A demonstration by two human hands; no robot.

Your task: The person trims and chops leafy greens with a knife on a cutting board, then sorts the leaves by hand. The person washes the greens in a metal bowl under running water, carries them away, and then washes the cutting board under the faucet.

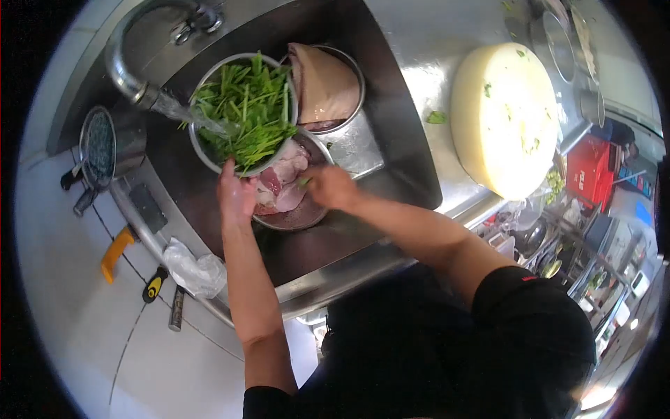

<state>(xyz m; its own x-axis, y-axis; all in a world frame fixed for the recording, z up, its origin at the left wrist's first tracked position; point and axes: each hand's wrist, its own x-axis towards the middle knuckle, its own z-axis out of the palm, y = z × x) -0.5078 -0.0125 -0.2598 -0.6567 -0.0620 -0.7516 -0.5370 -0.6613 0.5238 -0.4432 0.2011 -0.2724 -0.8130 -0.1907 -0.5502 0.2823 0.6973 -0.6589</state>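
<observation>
1. Greens (pixel 244 105): in metal bowl (pixel 294 101), under running tap; probably light, limp, slippery; best gathered by stems.
2. Left hand (pixel 239 197): at bowl's rim; grip unclear.
3. Right hand (pixel 333 188): fingers curled over meat (pixel 285 199); cannot tell whether grasping.
4. Surface: dark sink (pixel 188 202).
5. Room: kitchen, red box (pixel 588 171).

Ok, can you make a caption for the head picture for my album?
Water pours from the tap onto leafy greens, left hand by their bowl, right hand by the meat.
</observation>
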